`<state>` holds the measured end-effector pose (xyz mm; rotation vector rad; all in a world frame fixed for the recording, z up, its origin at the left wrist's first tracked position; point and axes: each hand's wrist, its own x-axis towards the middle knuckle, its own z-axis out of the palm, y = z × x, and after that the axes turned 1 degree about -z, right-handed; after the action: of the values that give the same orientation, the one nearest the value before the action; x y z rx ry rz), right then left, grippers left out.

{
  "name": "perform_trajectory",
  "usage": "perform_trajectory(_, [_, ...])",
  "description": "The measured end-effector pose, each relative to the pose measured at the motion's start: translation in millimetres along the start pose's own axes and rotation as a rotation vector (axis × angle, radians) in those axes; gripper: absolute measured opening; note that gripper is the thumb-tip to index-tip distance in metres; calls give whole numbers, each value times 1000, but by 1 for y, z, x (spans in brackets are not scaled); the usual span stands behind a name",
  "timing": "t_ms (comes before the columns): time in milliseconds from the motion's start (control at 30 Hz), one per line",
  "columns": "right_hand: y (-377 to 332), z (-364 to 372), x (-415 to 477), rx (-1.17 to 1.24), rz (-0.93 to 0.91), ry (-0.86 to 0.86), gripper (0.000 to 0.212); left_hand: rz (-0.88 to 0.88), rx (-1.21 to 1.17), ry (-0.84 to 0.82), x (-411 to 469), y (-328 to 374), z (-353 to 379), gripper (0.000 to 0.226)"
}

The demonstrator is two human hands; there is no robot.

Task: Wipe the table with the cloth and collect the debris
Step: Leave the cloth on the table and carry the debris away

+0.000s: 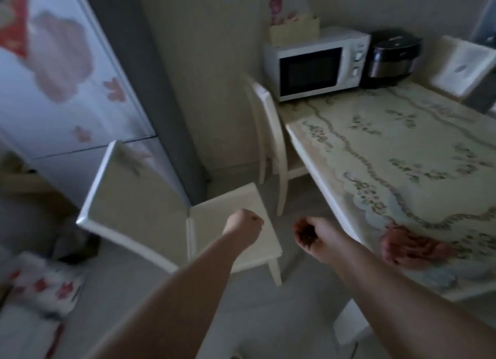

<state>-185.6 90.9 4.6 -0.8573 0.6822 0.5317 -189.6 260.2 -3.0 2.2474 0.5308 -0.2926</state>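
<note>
Reddish cloth lies crumpled on the near left part of the surface, close to its left edge and on a cream cover printed with green garlands and small flowers. Neither hand touches it. The right hand hangs just off that edge, over the floor, palm turned up and to the left. Its fingers are curled into a cup around a small dark patch that looks like debris; motion blur hides what the bits are. The left hand is well apart from the cloth, above the seat of a cream chair pulled out beside the surface. This hand is clenched into a fist with the knuckles upward, and whether anything is inside cannot be told. Both forearms are bare and reach forward from the bottom of the view. At the far end of the surface a white microwave stands against the wall, with a dark rice cooker touching or just beside its right side and a pale yellow paper holder on top. A second chair is tucked in at the far left corner, and a pale refrigerator with pink flower stickers stands on the left.
</note>
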Motion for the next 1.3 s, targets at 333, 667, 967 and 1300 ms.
perform_trajectory(333, [154, 139, -9, -371, 147, -181, 31, -290, -157, 164, -67, -167, -124, 20])
perform_trajectory(667, [388, 332, -51, -559, 250, -401, 35, -509, -408, 479, -151, -395, -317, 24])
perform_trajectory(967, [529, 453, -82, -669, 347, -494, 35, -702, -607, 736, -229, -536, -408, 20])
perform_trajectory(1300, [667, 599, -24, -823, 494, -529, 30, -835, -633, 822, -189, -666, -499, 26])
